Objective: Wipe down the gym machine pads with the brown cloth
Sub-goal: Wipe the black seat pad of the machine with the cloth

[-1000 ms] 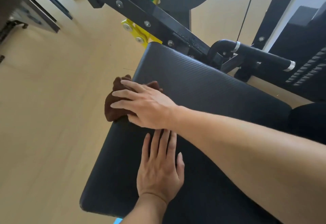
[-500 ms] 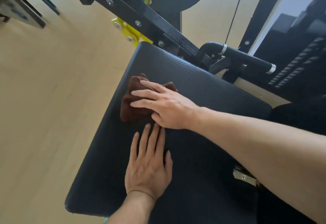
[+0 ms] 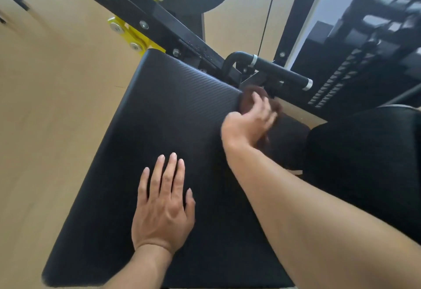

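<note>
A large black ribbed pad (image 3: 173,115) fills the middle of the view, slanting from lower left to upper right. My right hand (image 3: 248,122) presses the brown cloth (image 3: 247,101) against the pad's far right edge; the cloth is bunched and partly hidden under my fingers. Lower on the pad, my left hand (image 3: 163,204) lies flat with its fingers spread and nothing in it.
The black steel frame (image 3: 145,8) with yellow brackets (image 3: 127,33) runs above the pad. A black handle bar (image 3: 278,70) sticks out just beyond the cloth. A second dark pad (image 3: 364,163) sits at right, a weight stack (image 3: 355,61) behind it. Tan floor (image 3: 52,106) lies to the left.
My right hand has swept the brown cloth from the pad's left edge across to its far right edge. My left hand stays flat on the lower pad.
</note>
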### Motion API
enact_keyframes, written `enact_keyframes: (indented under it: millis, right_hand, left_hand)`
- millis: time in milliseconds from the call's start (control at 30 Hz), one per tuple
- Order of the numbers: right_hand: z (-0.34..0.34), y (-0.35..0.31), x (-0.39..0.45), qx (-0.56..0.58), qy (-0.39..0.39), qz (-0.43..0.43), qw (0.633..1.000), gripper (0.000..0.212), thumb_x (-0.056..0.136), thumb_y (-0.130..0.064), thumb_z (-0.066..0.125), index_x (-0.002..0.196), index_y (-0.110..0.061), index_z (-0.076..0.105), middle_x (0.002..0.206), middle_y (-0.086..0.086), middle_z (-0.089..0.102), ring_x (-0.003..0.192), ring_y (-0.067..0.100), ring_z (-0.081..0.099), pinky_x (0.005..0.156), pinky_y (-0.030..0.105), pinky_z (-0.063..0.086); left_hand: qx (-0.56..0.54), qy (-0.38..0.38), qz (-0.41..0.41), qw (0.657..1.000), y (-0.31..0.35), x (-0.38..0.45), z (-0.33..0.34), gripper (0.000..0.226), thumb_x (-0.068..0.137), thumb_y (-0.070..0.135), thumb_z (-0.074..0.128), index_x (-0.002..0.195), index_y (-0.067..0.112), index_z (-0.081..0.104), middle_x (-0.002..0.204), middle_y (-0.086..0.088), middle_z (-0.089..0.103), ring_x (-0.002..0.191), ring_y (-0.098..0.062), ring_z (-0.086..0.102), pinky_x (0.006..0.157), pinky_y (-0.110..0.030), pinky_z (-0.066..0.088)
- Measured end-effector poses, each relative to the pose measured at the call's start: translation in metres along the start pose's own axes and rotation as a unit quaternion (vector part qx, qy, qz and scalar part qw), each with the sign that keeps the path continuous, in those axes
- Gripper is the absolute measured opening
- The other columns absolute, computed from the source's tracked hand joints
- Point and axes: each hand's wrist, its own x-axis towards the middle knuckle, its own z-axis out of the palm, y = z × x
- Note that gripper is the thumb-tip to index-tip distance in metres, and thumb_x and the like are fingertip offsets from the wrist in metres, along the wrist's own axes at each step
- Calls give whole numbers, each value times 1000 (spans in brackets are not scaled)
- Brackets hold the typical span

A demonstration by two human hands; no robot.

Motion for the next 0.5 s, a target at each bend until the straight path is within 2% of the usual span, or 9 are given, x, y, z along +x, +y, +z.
enact_keyframes:
  millis: [33,100,133,167,200,267,367,433,500]
  right_hand:
    - [15,-16,-13,-3,-104,-121,987,74,80,3,55,148,-27,50,165,-6,31,157,24,4,129,47,3]
    - [38,-37,-36,-63,-318,-368,871,71,83,4,55,147,-26,53,164,-2,34,157,28,5,128,46,-2]
    - [43,-43,-33,-101,-370,-438,813,71,83,5,54,147,-26,54,164,-1,34,157,30,5,127,46,-1]
    - [40,-46,-24,-129,-389,-468,783,72,84,7,53,148,-27,52,165,-1,32,157,32,4,126,46,1]
    - [32,-45,-13,-153,-383,-465,783,74,85,7,52,150,-29,49,167,-2,28,157,31,2,126,47,3]
    - [7,-20,10,-201,-298,-405,841,77,88,6,52,153,-35,42,169,-8,18,158,27,-3,126,48,3]
    - [-51,41,33,-222,-101,-141,959,85,89,6,53,158,-37,29,170,-12,8,157,25,-6,126,56,14]
    - [-77,63,32,-190,-70,-37,979,90,87,10,50,160,-35,24,170,-12,5,158,21,-7,125,58,19]
    - [-80,67,31,-131,-81,-20,988,92,84,15,47,160,-34,27,170,-13,7,158,17,-6,126,56,15]
  left_hand:
    - [6,-6,-2,1000,1,0,-1,64,96,36,37,152,4,38,161,-13,35,152,-30,28,122,-54,22]
    - [10,-6,-7,1000,2,-1,-3,64,95,36,35,151,3,39,160,-15,37,151,-32,29,123,-55,21]
    - [10,-5,-9,1000,3,0,-3,65,95,37,35,150,3,39,160,-16,37,150,-33,29,123,-55,21]
    - [11,-5,-9,1000,4,0,-3,65,95,37,35,150,3,40,159,-16,38,150,-33,30,123,-55,20]
    - [10,-2,-8,1000,4,-1,-4,65,95,36,35,150,2,40,159,-16,38,150,-33,29,123,-55,20]
    - [-4,12,-9,1000,3,-1,-4,65,94,35,37,149,1,42,159,-17,39,150,-33,30,123,-54,20]
    - [-18,29,-11,999,2,-2,-4,65,93,34,38,148,1,44,158,-17,40,149,-34,31,123,-54,19]
    - [-23,35,-9,999,2,-1,-2,65,93,34,38,149,1,43,158,-17,41,149,-34,31,123,-54,19]
    - [-20,38,-6,999,1,-2,-1,65,94,34,38,149,1,43,158,-17,40,149,-35,31,123,-54,19]
